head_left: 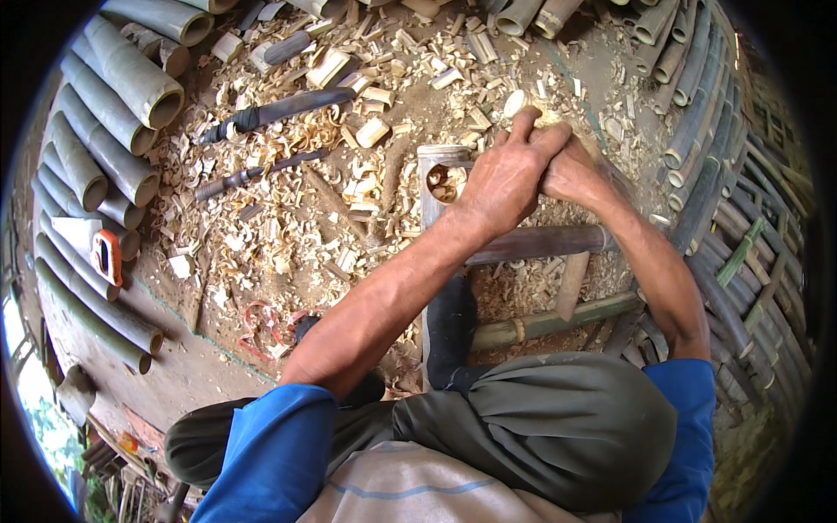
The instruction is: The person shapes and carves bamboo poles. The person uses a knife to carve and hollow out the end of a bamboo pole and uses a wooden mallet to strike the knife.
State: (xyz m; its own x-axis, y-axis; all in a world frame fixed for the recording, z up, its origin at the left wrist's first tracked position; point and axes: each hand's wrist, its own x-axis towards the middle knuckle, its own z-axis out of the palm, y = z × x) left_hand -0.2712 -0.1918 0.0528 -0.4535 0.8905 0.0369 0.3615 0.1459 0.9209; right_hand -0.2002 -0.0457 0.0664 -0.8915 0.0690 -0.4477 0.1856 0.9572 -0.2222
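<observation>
My left hand (510, 179) and my right hand (574, 170) meet ahead of me, pressed against each other with curled fingers. Whatever they grip is covered by the fingers. A pale round wooden piece (515, 104) shows just beyond the left fingertips; whether it is joined to what I grip, I cannot tell. Beside my left wrist is an upper end of a bamboo piece (433, 205) with a round opening, and wood shavings (448, 181) show inside it. A dark bamboo pole (545, 244) lies crosswise below my hands.
A wide-bladed knife (292, 106) and a slimmer knife (261, 174) lie among shavings left of my hands. A saw with an orange handle (106, 257) rests on bamboo tubes (96, 161) stacked at far left. More bamboo poles (697, 166) line the right. A greenish pole (558, 321) lies by my knee.
</observation>
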